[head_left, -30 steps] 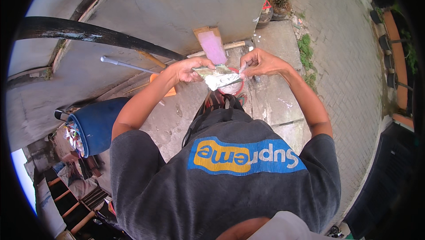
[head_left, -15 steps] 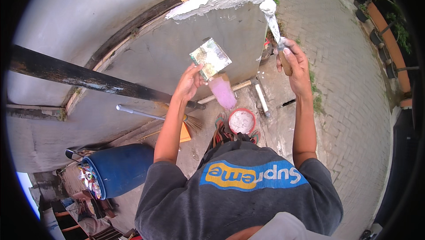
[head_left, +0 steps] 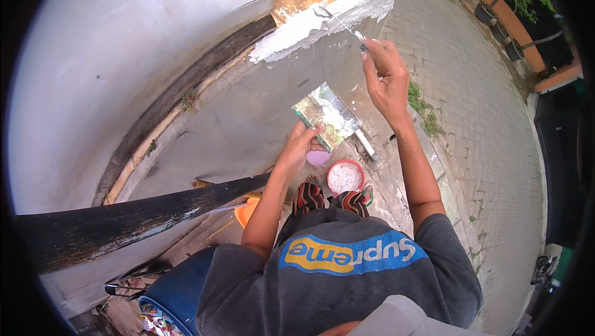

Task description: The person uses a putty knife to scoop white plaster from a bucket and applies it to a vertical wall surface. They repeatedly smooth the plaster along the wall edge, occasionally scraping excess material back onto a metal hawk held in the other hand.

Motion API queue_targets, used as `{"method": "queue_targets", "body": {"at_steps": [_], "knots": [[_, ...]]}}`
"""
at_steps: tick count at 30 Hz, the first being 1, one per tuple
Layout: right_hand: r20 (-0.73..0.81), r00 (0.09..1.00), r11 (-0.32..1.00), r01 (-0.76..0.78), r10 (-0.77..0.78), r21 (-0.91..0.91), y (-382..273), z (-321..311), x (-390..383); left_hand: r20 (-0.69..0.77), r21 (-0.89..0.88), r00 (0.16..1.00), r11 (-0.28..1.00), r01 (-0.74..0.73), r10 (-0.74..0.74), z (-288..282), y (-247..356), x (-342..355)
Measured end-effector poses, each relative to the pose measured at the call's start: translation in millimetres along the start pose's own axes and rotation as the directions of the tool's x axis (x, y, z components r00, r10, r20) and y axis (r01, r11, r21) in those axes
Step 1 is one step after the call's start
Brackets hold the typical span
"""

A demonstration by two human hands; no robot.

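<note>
My right hand (head_left: 386,81) grips a putty knife (head_left: 344,24) by its handle, which is mostly hidden by my fingers, with the blade on or just over the white-coated edge (head_left: 285,37) of the wall's rusty-orange top. My left hand (head_left: 304,143) holds a thin flat board (head_left: 325,116) smeared with white paste, lower and left of my right hand. By my feet stands a red-rimmed tub (head_left: 346,177) of pinkish white paste. A white tube-like stick (head_left: 365,144) lies beside it, and a pink patch (head_left: 318,159) shows just below the board.
A dark weathered pole (head_left: 124,227) crosses the lower left, over an orange object (head_left: 246,212). A blue barrel (head_left: 180,280) with litter is at the bottom left. The curved grey wall (head_left: 217,119) fills the left. A paved lane (head_left: 471,107) with potted plants (head_left: 483,13) runs along the right.
My right hand has moved left and up to the wall's edge with the knife, whose blade was heaped with paste earlier. The board has moved right and down. The view has shifted toward the wall top.
</note>
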State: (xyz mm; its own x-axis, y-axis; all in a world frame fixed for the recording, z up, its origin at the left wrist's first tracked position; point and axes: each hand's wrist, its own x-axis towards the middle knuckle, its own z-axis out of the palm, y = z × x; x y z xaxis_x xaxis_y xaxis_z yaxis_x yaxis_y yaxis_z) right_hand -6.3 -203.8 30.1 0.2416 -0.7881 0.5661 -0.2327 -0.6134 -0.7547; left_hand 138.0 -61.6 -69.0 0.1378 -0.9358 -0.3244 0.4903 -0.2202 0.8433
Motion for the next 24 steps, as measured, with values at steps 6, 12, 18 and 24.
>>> {"method": "queue_targets", "body": {"at_steps": [6,12,18,24], "knots": [[0.066,0.951,0.872,0.305,-0.303,-0.383,-12,16,0,0.079,-0.025,0.997,1.0,0.006,-0.004,-7,14,6],[0.076,0.913,0.789,0.386,-0.4,-0.478,-27,34,-8,0.129,-0.036,0.991,0.998,0.045,-0.04,-16,8,13],[0.022,0.949,0.807,0.28,-0.315,-0.519,-28,31,-7,0.168,-0.041,0.986,0.999,0.027,-0.02,-7,20,21],[-0.027,0.951,0.802,0.245,-0.309,-0.545,-30,27,-6,0.164,-0.064,0.985,0.997,-0.048,0.058,-4,27,27]]}}
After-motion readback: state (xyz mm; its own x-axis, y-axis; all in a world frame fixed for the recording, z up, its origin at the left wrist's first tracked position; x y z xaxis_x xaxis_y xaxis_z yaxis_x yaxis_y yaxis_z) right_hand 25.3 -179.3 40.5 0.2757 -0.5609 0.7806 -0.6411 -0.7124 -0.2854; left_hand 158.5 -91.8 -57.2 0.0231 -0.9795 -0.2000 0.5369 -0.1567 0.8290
